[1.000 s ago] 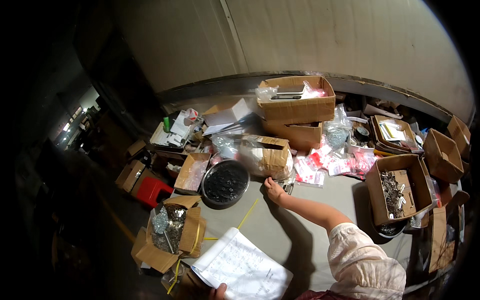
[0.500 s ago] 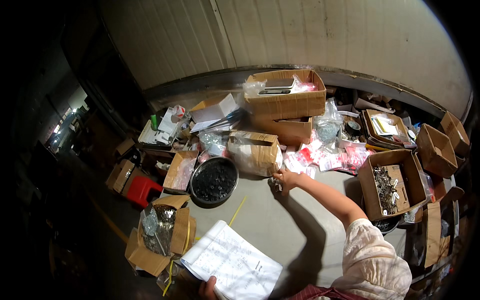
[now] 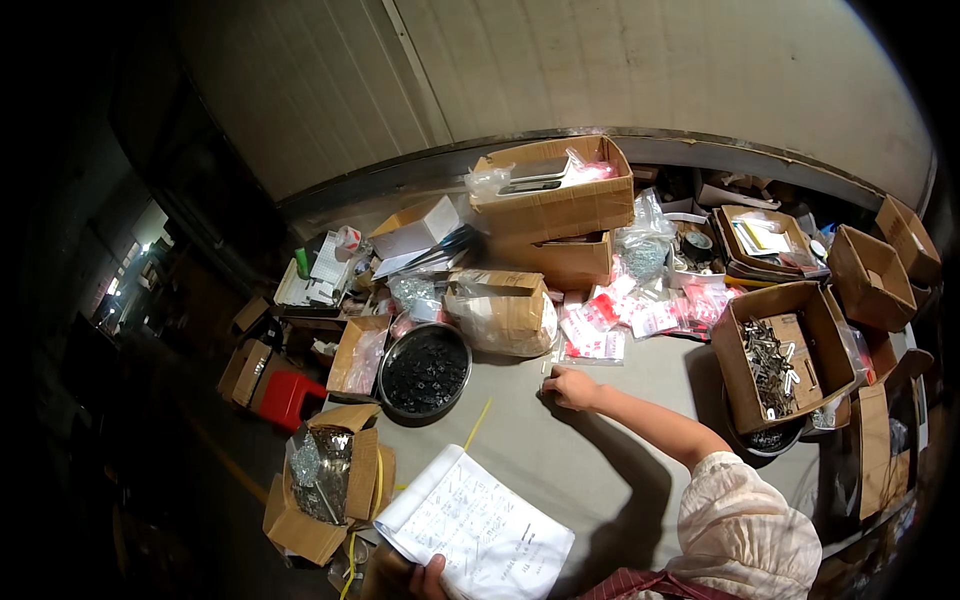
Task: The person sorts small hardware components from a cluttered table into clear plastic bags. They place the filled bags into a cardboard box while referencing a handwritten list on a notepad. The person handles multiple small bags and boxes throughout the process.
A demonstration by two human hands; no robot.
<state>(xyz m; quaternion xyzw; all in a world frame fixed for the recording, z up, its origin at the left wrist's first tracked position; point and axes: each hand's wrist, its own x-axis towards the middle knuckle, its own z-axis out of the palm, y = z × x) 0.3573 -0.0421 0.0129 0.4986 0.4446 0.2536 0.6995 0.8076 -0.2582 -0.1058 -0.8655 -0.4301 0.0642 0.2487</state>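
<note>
Two bare hands show in the lower half of the frame. The right hand (image 3: 572,388), near the centre, reaches forward on an outstretched arm and rests on the grey floor (image 3: 560,470) with its fingers curled down; whether they pinch anything small beneath them cannot be told. It lies just below a clear packet with red print (image 3: 592,343), one of a scatter of such packets running toward the right. The left hand (image 3: 432,578), at the bottom edge, grips the lower edge of a white sheet of paper (image 3: 472,525) covered in lines of writing, thumb on top. Left of centre sits a round metal bowl (image 3: 425,370) full of small dark parts, and a thin yellow strap (image 3: 476,425) lies between it and the paper. Just beside the bowl, toward the top, is a cardboard box wrapped in clear plastic (image 3: 502,310), and above that a larger stacked cardboard box (image 3: 552,200). At lower left an open box holds a bag of shiny metal pieces (image 3: 318,470). At right an open carton (image 3: 785,350) holds loose metal hardware.
</note>
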